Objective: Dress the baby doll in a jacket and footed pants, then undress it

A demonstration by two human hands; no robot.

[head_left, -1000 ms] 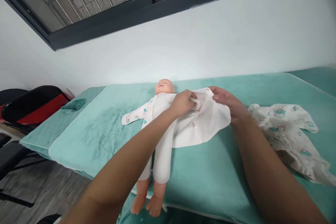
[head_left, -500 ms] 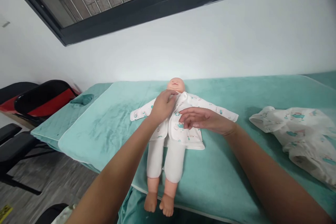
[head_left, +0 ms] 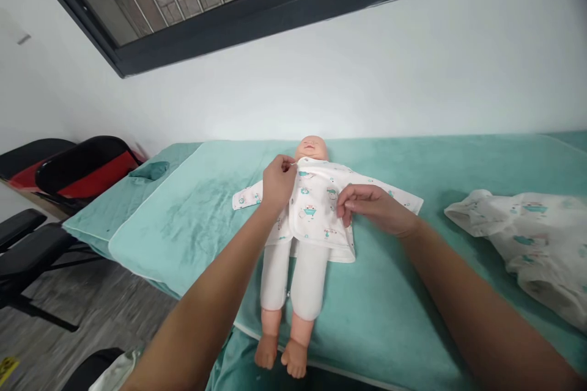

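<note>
A baby doll (head_left: 312, 148) lies on its back, feet toward me, in a white printed baby shirt (head_left: 316, 204) with its sleeves spread out. The front flap lies across the chest. Near the collar, on the doll's left side as I look, my left hand (head_left: 279, 182) pinches the flap's edge between thumb and fingers. My right hand (head_left: 369, 204) is at the right side of the shirt, fingers curled together and closed. Its fingertips meet the shirt's side, and whether cloth is between them is hidden. White legs (head_left: 307, 281) of the doll stretch below the hem, with bare feet.
A green padded bed (head_left: 403, 299) carries the doll and stands against a white wall under a dark-framed window (head_left: 206, 30). A crumpled white printed garment (head_left: 541, 238) lies on the right. Black and red chairs (head_left: 87, 171) are at the left.
The shirt's front flap now lies flatter across the chest, up to the neck. My left hand has shifted slightly left along its edge. My right hand has moved right, its fingers curling in.
</note>
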